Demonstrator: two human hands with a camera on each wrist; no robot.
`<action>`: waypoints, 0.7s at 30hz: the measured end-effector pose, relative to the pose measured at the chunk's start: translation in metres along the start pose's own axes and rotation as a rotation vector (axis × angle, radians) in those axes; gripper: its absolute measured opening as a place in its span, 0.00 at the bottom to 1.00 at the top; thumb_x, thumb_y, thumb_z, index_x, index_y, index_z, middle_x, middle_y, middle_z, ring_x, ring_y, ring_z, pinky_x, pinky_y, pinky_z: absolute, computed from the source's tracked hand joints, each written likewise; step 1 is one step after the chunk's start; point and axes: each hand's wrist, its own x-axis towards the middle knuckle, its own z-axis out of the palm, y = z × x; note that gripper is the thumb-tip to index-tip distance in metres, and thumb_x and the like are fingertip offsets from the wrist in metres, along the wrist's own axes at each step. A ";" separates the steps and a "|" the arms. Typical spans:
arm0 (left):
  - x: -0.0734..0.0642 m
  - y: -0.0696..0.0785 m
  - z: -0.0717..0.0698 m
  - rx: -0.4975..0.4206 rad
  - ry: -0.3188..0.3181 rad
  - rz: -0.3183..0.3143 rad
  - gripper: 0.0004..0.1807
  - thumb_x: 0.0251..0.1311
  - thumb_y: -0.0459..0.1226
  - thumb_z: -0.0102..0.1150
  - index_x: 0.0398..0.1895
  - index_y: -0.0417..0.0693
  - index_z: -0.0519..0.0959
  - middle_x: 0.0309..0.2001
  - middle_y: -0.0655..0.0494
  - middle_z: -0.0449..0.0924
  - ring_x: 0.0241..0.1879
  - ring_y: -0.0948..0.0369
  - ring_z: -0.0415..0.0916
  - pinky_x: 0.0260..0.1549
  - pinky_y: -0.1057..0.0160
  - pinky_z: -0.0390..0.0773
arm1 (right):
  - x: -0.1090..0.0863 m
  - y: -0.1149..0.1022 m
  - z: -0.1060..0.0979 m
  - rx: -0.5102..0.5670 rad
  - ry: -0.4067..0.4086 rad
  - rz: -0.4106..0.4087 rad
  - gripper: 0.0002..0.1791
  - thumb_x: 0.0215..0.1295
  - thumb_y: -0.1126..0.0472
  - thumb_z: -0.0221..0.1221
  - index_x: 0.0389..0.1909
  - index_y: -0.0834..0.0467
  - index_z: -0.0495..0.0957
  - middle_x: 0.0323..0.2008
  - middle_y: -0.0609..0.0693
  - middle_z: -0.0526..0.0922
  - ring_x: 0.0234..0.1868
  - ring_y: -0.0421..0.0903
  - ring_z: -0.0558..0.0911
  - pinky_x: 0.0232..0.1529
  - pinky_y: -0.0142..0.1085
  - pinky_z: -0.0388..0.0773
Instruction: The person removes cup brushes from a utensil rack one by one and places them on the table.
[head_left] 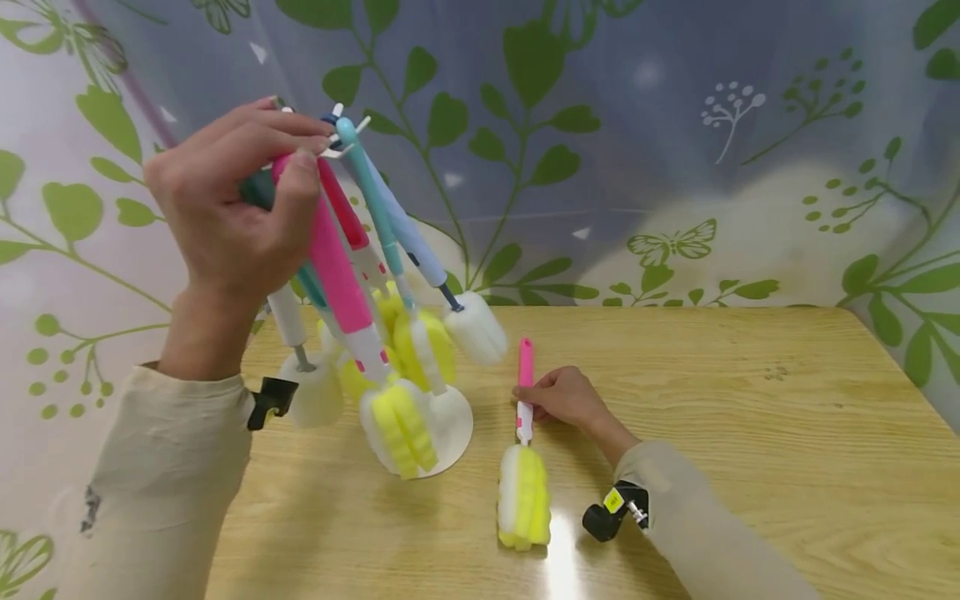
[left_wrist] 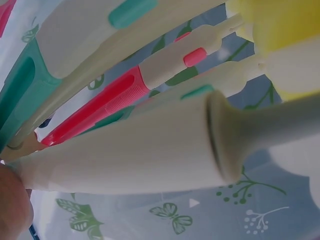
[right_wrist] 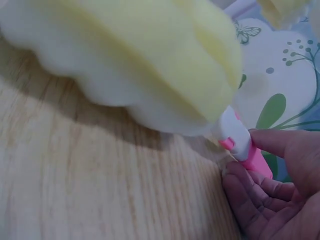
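A pink-handled sponge brush (head_left: 524, 496) with a yellow and white head lies on the table, and my right hand (head_left: 566, 396) pinches its handle between thumb and fingers. The right wrist view shows the sponge head (right_wrist: 150, 55) large, with the thumb and fingers around the handle (right_wrist: 257, 162). On the left, my left hand (head_left: 240, 183) grips the top of a white brush stand (head_left: 453, 433), its thumb over another pink handle (head_left: 341, 267). Several brushes hang around the stand, including a light teal one (head_left: 375, 192) and a red one (head_left: 345, 208).
A wooden table (head_left: 712, 400) reaches back to a patterned curtain (head_left: 660, 167) with green leaves. Hanging heads surround the stand, among them a white sponge head (head_left: 476, 327) on its right. In the left wrist view, a white handle (left_wrist: 130, 150) crosses in front.
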 end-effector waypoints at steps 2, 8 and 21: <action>0.000 0.000 0.001 -0.012 0.009 -0.006 0.21 0.43 0.43 0.48 0.17 0.35 0.84 0.23 0.45 0.83 0.27 0.47 0.83 0.47 0.55 0.76 | 0.000 0.001 0.000 -0.024 0.003 -0.009 0.16 0.55 0.51 0.67 0.20 0.60 0.80 0.19 0.51 0.80 0.20 0.42 0.78 0.23 0.31 0.73; -0.001 -0.001 0.000 -0.027 0.015 -0.016 0.21 0.42 0.44 0.47 0.16 0.34 0.83 0.22 0.44 0.83 0.28 0.48 0.83 0.47 0.54 0.76 | -0.002 0.002 0.001 -0.089 0.015 -0.037 0.18 0.55 0.49 0.67 0.19 0.59 0.79 0.17 0.50 0.79 0.17 0.41 0.73 0.19 0.30 0.66; -0.001 -0.001 0.001 -0.113 0.033 -0.034 0.20 0.41 0.42 0.48 0.14 0.32 0.81 0.21 0.41 0.82 0.28 0.51 0.83 0.47 0.51 0.76 | -0.004 0.000 0.003 -0.169 0.038 -0.062 0.19 0.55 0.47 0.67 0.19 0.57 0.74 0.15 0.48 0.76 0.16 0.40 0.70 0.18 0.31 0.63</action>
